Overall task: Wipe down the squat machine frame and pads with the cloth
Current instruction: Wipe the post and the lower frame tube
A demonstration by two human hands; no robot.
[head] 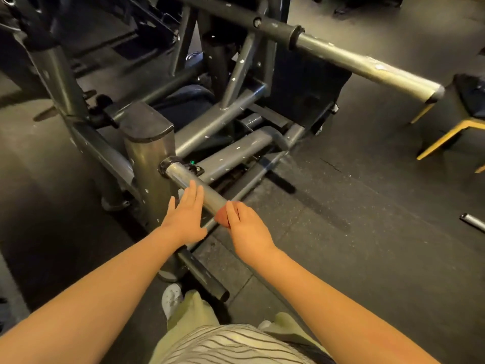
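The grey steel squat machine frame point(223, 119) fills the upper middle of the head view, its paint chipped. A bare metal peg point(194, 183) juts toward me from a post with a black cap point(147, 122). My left hand point(185, 219) lies flat with straight fingers against the peg's left side. My right hand point(246, 229) grips a small reddish cloth point(223, 218) at the peg's near end. Most of the cloth is hidden under that hand. A longer bar point(367, 64) sticks out at the upper right.
Dark rubber floor point(367, 206) spreads to the right. A yellow-legged bench point(456, 127) stands at the right edge, and a loose metal tube point(472, 222) lies on the floor there. A black frame foot point(204, 277) ends near my shoe point(172, 298).
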